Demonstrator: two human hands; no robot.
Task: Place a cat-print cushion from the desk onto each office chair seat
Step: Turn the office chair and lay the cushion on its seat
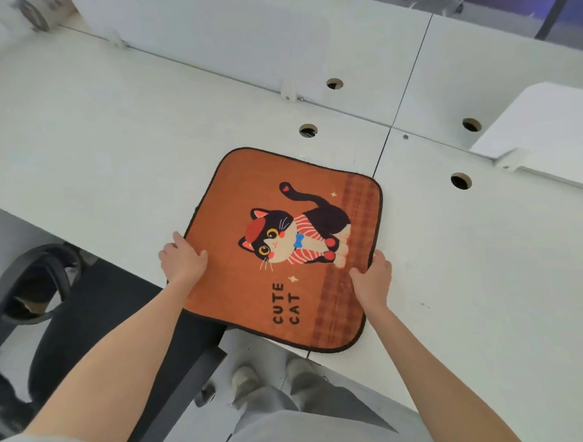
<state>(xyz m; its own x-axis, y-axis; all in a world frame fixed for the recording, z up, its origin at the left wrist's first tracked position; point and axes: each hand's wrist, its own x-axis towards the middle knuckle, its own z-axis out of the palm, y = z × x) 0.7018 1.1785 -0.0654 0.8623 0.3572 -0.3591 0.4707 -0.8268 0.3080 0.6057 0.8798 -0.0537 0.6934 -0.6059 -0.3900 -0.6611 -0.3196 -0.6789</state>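
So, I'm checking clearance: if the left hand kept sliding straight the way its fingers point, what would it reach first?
Probably only bare desk: the left hand, on the cushion edge, points up-left toward the partition; depth is unclear.

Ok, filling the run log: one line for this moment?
left hand: holds cushion edge | right hand: holds opposite edge | cushion: overhangs desk | chair: no cushion
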